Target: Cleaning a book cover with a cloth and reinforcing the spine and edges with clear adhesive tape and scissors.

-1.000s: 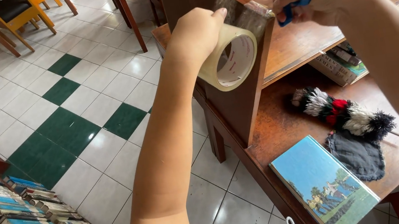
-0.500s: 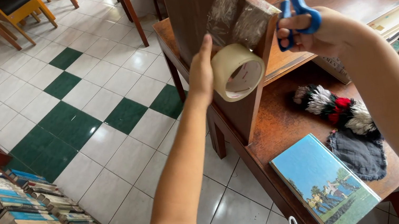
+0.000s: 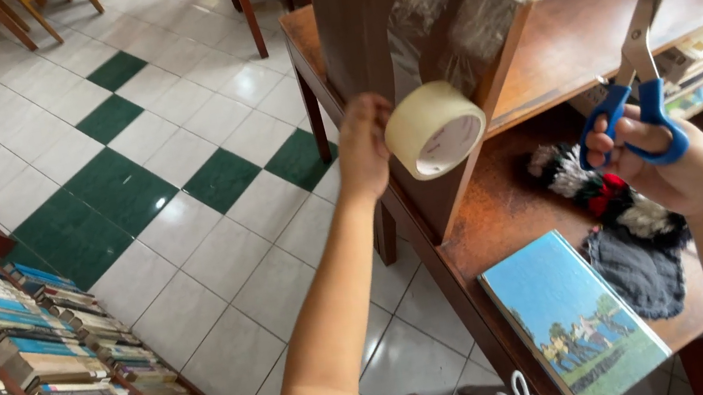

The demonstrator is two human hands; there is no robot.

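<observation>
Up at the bench's (image 3: 587, 19) left edge, the left hand (image 3: 362, 144) grips a tape roll (image 3: 435, 130) against the upright brown panel (image 3: 400, 30), strip stretched over its top corner. The right hand (image 3: 666, 166) holds blue-handled scissors (image 3: 644, 57), blades raised above open bench surface.

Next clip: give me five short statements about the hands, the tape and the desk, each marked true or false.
1. The left hand holds a roll of clear packing tape against the upright brown wooden panel. True.
2. The right hand holds red-handled scissors. False: the scissors have blue handles.
3. The scissor blades point down at the floor. False: they point up.
4. A blue-covered book lies on the lower wooden shelf. True.
5. The floor is plain carpet. False: it is white and green tiles.
</observation>
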